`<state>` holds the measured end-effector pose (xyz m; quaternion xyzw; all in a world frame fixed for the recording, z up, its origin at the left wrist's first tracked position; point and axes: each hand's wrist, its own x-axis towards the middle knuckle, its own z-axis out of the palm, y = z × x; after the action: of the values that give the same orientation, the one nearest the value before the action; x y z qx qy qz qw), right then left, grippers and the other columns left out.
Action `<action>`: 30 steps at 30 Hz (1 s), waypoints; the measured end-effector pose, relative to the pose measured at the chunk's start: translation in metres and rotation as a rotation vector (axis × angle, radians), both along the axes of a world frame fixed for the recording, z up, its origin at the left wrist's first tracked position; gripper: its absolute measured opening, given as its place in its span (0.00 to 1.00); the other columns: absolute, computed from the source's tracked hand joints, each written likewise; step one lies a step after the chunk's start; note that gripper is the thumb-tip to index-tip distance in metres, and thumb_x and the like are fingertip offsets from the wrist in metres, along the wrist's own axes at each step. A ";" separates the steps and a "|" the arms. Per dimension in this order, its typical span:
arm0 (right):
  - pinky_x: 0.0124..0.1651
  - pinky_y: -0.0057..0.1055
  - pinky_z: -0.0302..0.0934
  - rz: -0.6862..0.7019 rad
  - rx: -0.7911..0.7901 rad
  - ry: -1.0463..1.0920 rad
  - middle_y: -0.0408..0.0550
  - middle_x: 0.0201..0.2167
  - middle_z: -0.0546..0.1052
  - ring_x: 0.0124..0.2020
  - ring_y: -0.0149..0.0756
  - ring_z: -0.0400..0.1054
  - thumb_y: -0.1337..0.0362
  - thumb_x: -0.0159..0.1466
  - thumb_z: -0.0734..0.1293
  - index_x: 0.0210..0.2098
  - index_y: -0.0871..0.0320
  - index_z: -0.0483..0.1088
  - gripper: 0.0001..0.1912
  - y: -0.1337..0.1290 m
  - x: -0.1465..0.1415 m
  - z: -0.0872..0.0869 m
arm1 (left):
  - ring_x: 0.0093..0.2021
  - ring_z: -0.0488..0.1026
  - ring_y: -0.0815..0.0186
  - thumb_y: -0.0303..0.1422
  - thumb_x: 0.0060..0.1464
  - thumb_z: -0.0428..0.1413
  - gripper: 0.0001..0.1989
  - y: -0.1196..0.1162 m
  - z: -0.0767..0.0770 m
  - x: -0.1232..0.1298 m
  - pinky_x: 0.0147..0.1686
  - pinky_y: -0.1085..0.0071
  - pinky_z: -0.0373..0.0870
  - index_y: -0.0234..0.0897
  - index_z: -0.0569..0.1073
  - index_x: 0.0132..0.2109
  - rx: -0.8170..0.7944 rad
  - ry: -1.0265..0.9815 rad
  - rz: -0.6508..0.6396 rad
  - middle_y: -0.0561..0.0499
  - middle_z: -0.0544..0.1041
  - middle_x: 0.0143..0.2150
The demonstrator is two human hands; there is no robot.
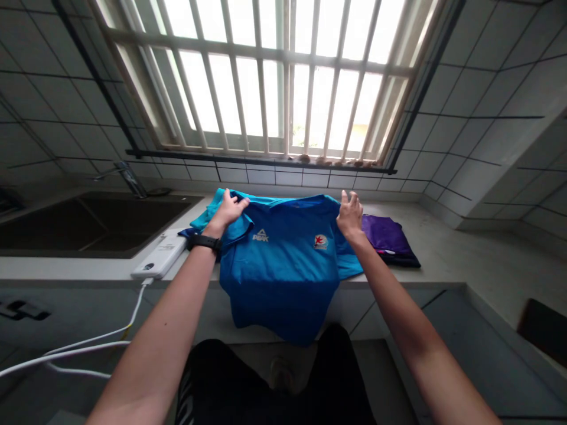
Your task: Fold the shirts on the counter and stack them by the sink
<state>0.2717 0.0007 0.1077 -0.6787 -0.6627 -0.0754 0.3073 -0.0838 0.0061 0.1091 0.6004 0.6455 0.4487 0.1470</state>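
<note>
A blue T-shirt (283, 254) with a PEAK logo and a small red-and-white emblem is spread front up, its lower part hanging over the counter edge. At the shirt's left shoulder in view, my left hand (230, 211) pinches the fabric, a black band on its wrist. My right hand (351, 215) is closed on the opposite shoulder, some of its fingers raised. Lighter turquoise cloth (213, 208) shows beneath and beside my left hand. Just right of my right hand lies a folded purple garment (386, 232).
A dark sink (110, 221) with a faucet (129, 179) is at the left. Between sink and shirt sits a white power strip (162, 255) with a white cable (137, 307). A dark object (544, 330) rests at the far right. Behind the counter (447, 248) is a barred window (283, 77).
</note>
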 end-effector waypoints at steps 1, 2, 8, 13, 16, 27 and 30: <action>0.71 0.52 0.54 0.024 -0.053 -0.041 0.70 0.74 0.57 0.74 0.58 0.54 0.72 0.64 0.63 0.73 0.67 0.59 0.37 -0.007 -0.013 -0.014 | 0.75 0.59 0.47 0.37 0.59 0.61 0.44 -0.004 -0.006 0.006 0.69 0.54 0.63 0.21 0.50 0.74 -0.037 0.093 -0.079 0.25 0.61 0.74; 0.72 0.54 0.53 0.082 -0.148 -0.075 0.68 0.76 0.53 0.76 0.58 0.50 0.71 0.65 0.63 0.74 0.65 0.57 0.38 -0.015 -0.024 -0.029 | 0.78 0.51 0.47 0.35 0.57 0.62 0.47 -0.010 -0.013 0.013 0.72 0.55 0.56 0.21 0.49 0.74 -0.064 0.211 -0.163 0.27 0.56 0.77; 0.72 0.75 0.38 0.285 -0.573 -0.169 0.46 0.80 0.46 0.79 0.56 0.38 0.56 0.75 0.55 0.77 0.41 0.49 0.32 -0.043 -0.059 -0.097 | 0.71 0.67 0.56 0.33 0.65 0.53 0.24 -0.037 -0.063 0.075 0.71 0.63 0.60 0.35 0.71 0.66 -0.155 0.591 -0.469 0.42 0.72 0.69; 0.74 0.70 0.33 0.262 -0.604 -0.188 0.43 0.80 0.43 0.80 0.50 0.35 0.52 0.77 0.48 0.78 0.45 0.48 0.31 -0.034 -0.049 -0.104 | 0.75 0.60 0.50 0.40 0.71 0.47 0.25 -0.035 -0.096 0.093 0.70 0.56 0.62 0.39 0.69 0.70 -0.288 0.769 -0.317 0.40 0.64 0.75; 0.75 0.68 0.34 0.271 -0.603 -0.198 0.45 0.80 0.43 0.80 0.48 0.34 0.50 0.77 0.48 0.78 0.49 0.47 0.33 -0.026 -0.037 -0.103 | 0.71 0.66 0.48 0.43 0.72 0.45 0.29 -0.036 -0.104 0.088 0.64 0.56 0.69 0.40 0.60 0.74 -0.341 0.717 -0.245 0.38 0.64 0.74; 0.75 0.66 0.35 0.275 -0.549 -0.139 0.47 0.79 0.48 0.80 0.42 0.38 0.54 0.78 0.48 0.76 0.51 0.54 0.30 -0.012 -0.022 -0.111 | 0.62 0.70 0.47 0.23 0.61 0.49 0.25 -0.042 -0.093 0.077 0.60 0.54 0.69 0.34 0.71 0.64 0.047 0.747 0.233 0.35 0.73 0.62; 0.76 0.65 0.35 0.277 -0.548 -0.132 0.46 0.79 0.48 0.80 0.42 0.39 0.54 0.78 0.49 0.76 0.51 0.55 0.30 -0.014 -0.023 -0.111 | 0.57 0.74 0.48 0.20 0.62 0.45 0.25 -0.045 -0.096 0.076 0.56 0.55 0.72 0.34 0.73 0.61 -0.004 0.701 0.251 0.35 0.76 0.58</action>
<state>0.2489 -0.0129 -0.0032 -0.6333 -0.7629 0.1050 0.0765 -0.0079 -0.0386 0.0135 0.6334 0.7262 0.2290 -0.1380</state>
